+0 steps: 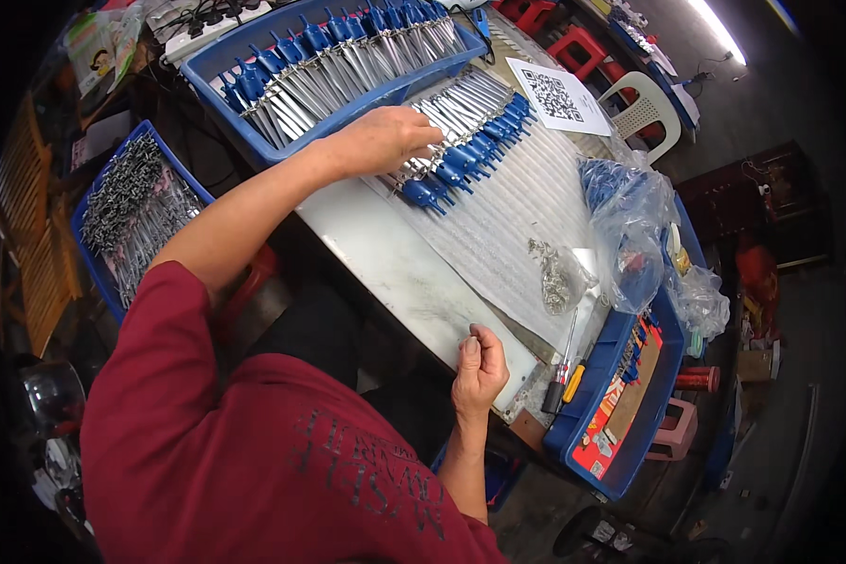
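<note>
Seemingly partway, with blue-handled metal rods in a blue plastic bin and on the white tabletop; cannot tell remainder or grip of left hand; with right hand curled narrow.

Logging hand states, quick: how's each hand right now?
Left hand: fingers curled at blue-handled metal rods; grip unclear.
Right hand: closed; can't tell if holding anything.

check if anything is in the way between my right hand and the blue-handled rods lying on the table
Nothing visible stands between the right hand and the blue-handled rods; just the flat white board and foam sheet lie below.
</note>
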The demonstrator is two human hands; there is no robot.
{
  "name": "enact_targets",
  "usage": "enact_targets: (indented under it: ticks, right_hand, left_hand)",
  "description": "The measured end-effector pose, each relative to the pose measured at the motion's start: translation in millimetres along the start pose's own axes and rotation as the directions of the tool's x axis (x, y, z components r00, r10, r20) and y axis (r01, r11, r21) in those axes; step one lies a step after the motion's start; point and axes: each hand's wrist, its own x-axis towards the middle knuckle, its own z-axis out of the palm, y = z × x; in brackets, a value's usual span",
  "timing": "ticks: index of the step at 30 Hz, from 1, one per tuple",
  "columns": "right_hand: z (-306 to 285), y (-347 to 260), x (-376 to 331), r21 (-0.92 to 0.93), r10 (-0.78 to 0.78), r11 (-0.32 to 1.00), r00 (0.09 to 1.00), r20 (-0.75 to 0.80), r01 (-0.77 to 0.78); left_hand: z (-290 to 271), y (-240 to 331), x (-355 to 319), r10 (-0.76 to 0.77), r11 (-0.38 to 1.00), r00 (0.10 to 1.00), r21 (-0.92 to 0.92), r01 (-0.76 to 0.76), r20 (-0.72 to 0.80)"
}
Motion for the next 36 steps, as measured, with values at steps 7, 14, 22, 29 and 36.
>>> enact_targets:
  ticks: [7,14,22,29,36]
  right_hand:
    - [-1,-15,1,-0.014,0.092,0.996,0.996,0.0,-0.092]
    - [0,-17,2,-0.066,0.013,0.998,1.0,-0.007,-0.013]
    - [0,-19,3,-0.074,-0.007,0.997,1.0,-0.008,0.007]
    - [1,-16,3,-0.072,-0.031,0.997,0.999,-0.013,0.03]
    - [1,-17,3,-0.084,-0.048,0.995,0.999,-0.012,0.046]
  left_hand:
    - [18,-13,3,-0.074,0.997,0.985,0.03,0.07,0.154]
    - [28,-19,-4,-0.076,0.997,0.975,0.039,0.069,0.207]
    - [24,-18,-5,-0.052,0.998,0.969,0.033,0.045,0.242]
    - [24,-20,-9,-0.042,0.999,0.968,0.023,0.037,0.248]
    - [14,-12,-5,-0.109,0.993,0.92,0.008,0.115,0.376]
